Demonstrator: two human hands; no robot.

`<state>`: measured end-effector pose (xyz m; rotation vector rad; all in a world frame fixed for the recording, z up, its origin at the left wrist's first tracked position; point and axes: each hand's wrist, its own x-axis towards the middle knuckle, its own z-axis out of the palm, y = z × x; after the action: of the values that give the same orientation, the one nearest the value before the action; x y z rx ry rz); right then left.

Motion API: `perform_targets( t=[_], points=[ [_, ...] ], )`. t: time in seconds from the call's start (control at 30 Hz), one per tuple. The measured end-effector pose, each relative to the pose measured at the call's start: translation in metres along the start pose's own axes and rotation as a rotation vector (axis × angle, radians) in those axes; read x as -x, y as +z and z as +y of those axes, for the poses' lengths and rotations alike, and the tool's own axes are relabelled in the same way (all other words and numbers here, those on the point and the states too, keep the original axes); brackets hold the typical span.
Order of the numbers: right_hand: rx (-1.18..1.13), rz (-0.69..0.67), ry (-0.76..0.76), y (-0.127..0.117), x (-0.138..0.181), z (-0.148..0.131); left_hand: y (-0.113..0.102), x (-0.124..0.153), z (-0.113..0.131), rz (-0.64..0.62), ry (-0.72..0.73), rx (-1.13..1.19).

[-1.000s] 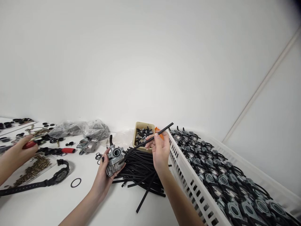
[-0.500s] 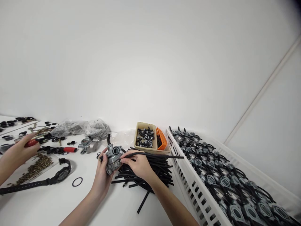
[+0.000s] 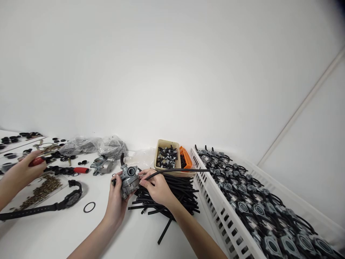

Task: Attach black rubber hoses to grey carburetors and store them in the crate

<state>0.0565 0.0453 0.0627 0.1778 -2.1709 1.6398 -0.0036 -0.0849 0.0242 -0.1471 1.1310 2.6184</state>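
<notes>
A grey metal carburetor (image 3: 129,181) is held above the table in my left hand (image 3: 116,198), its fingers wrapped round the left side and underneath. A short black tube stands up from its top. My right hand (image 3: 157,187) pinches a long black rubber hose (image 3: 183,170) close to one end, right beside the carburetor's right side. The fingers hide whether that end is on a fitting. The hose's free end reaches right, over the crate's edge. Beneath my right hand lies a pile of black hoses (image 3: 185,196).
A white crate (image 3: 229,216) full of carburetors stands at the right. Behind the hoses are a beige bin (image 3: 159,167) of small parts and an orange basket (image 3: 188,158). Leftward lie another carburetor (image 3: 102,165), a watch (image 3: 71,198), brass pieces (image 3: 44,190) and another person's hand (image 3: 25,172) with a red-handled tool.
The hose in my right hand has swung slightly upward at its middle and free end. The carburetor has tilted a little in my left hand. Both hands stay nearly in place.
</notes>
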Motion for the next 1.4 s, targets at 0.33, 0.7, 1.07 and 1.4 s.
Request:
perform_targets(
  t=[0.33,0.7,1.07,1.4],
  points=[
    [-0.145,-0.032,0.039,0.008,0.002,0.019,-0.003,-0.003,-0.003,0.021,0.009,-0.002],
    [-0.217,-0.056,0.072,0.013,0.003,0.022,-0.004,-0.005,-0.006,0.063,0.032,-0.019],
    [-0.203,-0.033,0.091,0.021,0.005,0.040,-0.009,-0.004,-0.013,0.157,0.103,-0.071],
    [-0.264,0.085,0.063,0.023,0.004,0.028,-0.007,0.001,-0.010,-0.009,0.109,-0.061]
  ],
)
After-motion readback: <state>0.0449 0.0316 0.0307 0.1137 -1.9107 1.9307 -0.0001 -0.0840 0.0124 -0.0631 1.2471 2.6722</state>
